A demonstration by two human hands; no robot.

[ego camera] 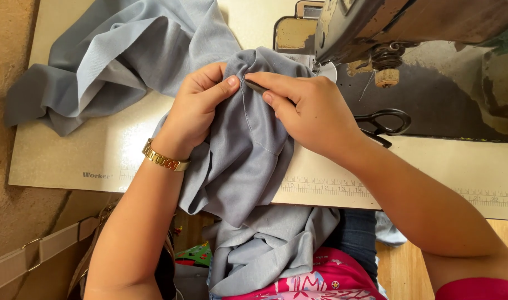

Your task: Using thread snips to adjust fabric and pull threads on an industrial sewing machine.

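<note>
Grey-blue fabric [243,150] lies bunched on the sewing table [98,150] and hangs over its front edge into my lap. My left hand [195,108], with a gold watch band [164,160] on the wrist, pinches a fold of the fabric between thumb and fingers. My right hand [309,111] presses a thin dark pointed tool [258,86] against the same fold, its tip touching the cloth right by my left thumb. Both hands sit just in front of the sewing machine head [376,28].
Black scissors [384,122] lie on the table to the right of my right hand. More of the grey fabric [115,50] spreads over the table's back left. A ruler strip [331,189] runs along the table's front edge. A bag strap [37,250] shows lower left.
</note>
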